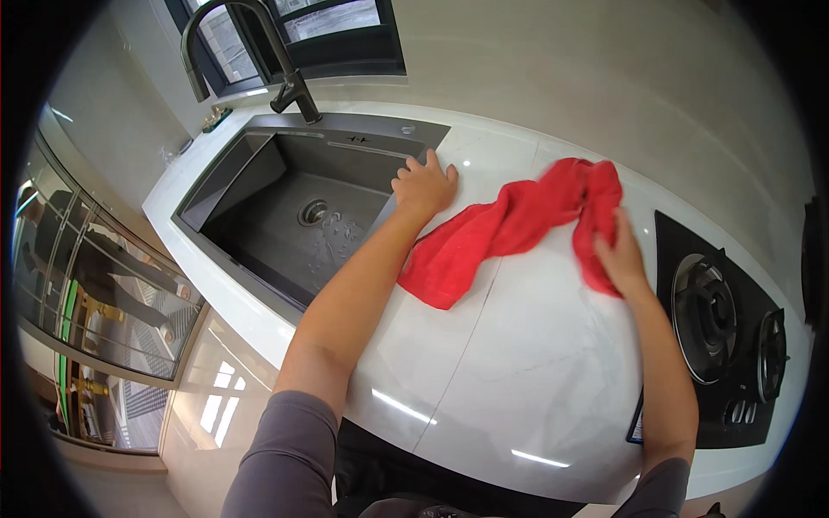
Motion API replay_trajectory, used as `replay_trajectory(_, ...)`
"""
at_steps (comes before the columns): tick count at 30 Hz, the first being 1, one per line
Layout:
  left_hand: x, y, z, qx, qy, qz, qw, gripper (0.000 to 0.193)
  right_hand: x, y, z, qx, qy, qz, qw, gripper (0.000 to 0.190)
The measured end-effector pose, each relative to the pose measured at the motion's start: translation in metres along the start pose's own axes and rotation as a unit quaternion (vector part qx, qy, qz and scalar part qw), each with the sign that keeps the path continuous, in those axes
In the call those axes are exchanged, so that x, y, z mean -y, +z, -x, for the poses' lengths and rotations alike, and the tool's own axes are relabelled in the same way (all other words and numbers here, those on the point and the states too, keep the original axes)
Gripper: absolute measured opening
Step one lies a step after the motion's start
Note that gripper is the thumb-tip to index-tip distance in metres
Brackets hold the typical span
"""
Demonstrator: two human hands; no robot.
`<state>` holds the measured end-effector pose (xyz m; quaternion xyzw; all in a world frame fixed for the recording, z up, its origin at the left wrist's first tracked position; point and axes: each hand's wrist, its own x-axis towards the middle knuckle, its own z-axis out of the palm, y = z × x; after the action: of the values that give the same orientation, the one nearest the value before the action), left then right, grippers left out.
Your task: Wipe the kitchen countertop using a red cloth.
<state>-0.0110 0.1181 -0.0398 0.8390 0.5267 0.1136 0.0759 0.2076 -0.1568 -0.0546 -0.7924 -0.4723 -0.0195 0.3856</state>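
A red cloth [511, 223] lies crumpled across the white countertop [518, 349], between the dark sink and the gas hob. My right hand [623, 256] is on the cloth's right end, a little blurred, its fingers against the fabric; how firmly they grip is not clear. My left hand [424, 184] rests on the right rim of the sink, fingers spread and holding nothing. The cloth's left end lies beside my left forearm.
The dark sink [259, 213] with wet patches is at the left, a tall faucet [295, 90] behind it. A black gas hob [706, 324] is at the right. A small dark-edged object [636, 421] lies partly under my right forearm. Beyond glass doors at far left a person is visible.
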Motion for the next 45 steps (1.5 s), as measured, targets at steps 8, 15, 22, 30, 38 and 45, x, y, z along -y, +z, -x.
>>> replay_trajectory(8,0.000,0.003,-0.003,-0.003,0.011,-0.005,1.000,0.065,0.152,-0.007,0.066,0.626,-0.246,-0.250,0.696,0.037)
replay_trajectory(15,0.002,-0.003,0.001,0.003,-0.005,-0.001,1.000,0.065,0.007,-0.018,-0.015,0.019,-0.016,-0.103,0.994,0.037)
replay_trajectory(22,0.007,0.001,-0.001,-0.001,-0.008,0.010,1.000,0.066,0.036,0.023,0.003,0.036,-0.083,0.106,0.990,0.053)
replay_trajectory(30,0.004,0.000,0.000,-0.005,0.000,-0.012,1.000,0.066,0.162,0.006,0.087,0.526,-0.330,-0.193,0.760,0.057)
replay_trajectory(38,-0.004,0.002,-0.002,-0.002,0.007,0.013,1.000,0.064,0.025,-0.002,-0.003,0.024,-0.055,0.008,0.998,0.045)
replay_trajectory(45,-0.001,0.005,-0.001,-0.012,0.003,0.002,1.000,0.065,0.062,0.013,0.025,0.129,-0.174,-0.052,0.975,0.063)
